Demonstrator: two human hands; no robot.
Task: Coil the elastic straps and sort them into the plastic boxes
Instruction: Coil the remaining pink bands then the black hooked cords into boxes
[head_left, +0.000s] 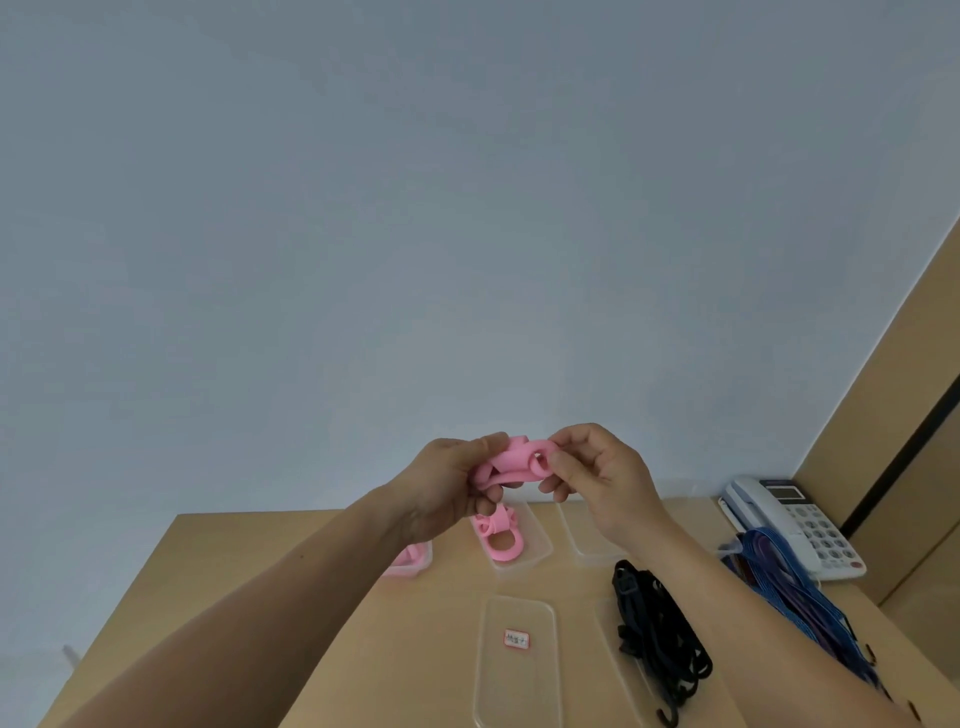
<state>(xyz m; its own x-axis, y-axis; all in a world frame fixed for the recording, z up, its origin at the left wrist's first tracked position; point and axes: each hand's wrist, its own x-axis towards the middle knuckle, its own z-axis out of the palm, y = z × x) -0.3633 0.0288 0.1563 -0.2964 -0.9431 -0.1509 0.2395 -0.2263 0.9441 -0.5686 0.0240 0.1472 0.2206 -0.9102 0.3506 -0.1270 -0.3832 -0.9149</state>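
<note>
Pink elastic strap, soft, flat and looped: I see it gripped in the curled fingers of the left hand and pinched by the right hand, in the air beyond the labelled clear box. Behind that box another clear box holds a pink coil; tangled black straps lie to its right.

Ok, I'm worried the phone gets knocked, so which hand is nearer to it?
The right hand: it holds the pink strap to the left of the phone. The left hand grips the strap's other end, farther left.
</note>
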